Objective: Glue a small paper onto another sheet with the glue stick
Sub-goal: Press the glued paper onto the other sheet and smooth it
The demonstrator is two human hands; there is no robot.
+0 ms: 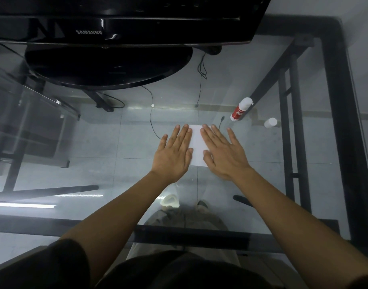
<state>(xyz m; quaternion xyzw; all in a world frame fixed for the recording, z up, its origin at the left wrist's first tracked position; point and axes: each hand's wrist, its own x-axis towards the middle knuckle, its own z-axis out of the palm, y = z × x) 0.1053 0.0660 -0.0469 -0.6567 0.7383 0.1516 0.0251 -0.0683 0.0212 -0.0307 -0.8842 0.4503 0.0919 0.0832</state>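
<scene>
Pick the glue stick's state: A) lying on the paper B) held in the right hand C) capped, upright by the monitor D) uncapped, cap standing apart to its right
D: the glue stick stands open on the glass, and its white cap sits separately to its right; both hands press flat on the paper.

A glass table (262, 184) with a black frame carries everything. At its far left stands a black monitor (108, 67) on a round base. Near the middle lies a white paper (197, 147), with two flat hands pressed on it, the left hand (174, 153) on its left edge and the right hand (224, 153) on its right. Far right of the paper stands a glue stick (240, 109), uncapped, and further right its white cap (270, 122), apart from it.
</scene>
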